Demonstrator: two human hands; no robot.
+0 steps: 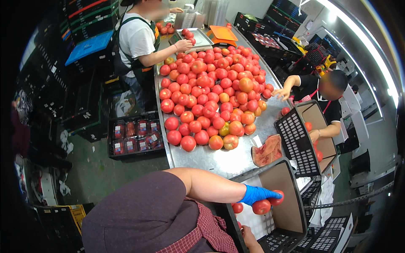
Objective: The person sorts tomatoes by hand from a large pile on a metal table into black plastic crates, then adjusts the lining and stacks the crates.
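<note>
My left hand (258, 194), in a blue glove, reaches over a black plastic crate (302, 205) and grips tomatoes; one red tomato (277, 198) is under its fingers and another (261, 207) is against its palm side. My right hand (249, 237), bare, is low at the crate's near side, close to a partly hidden tomato; its fingers are mostly hidden. The crate is tilted, lined with white sheet (250, 218) and brown card (277, 183), and holds another tomato (237, 207) at its left side. A large heap of tomatoes (208, 95) covers much of the metal table (218, 161).
A co-worker at right handles tomatoes in a second tilted crate (297, 142). Another co-worker at upper left touches tomatoes on a scale tray (197, 36). An orange scale (223, 33) stands behind the heap. An orange cloth (268, 151) lies near my crate; packed tomatoes fill a floor crate (136, 155).
</note>
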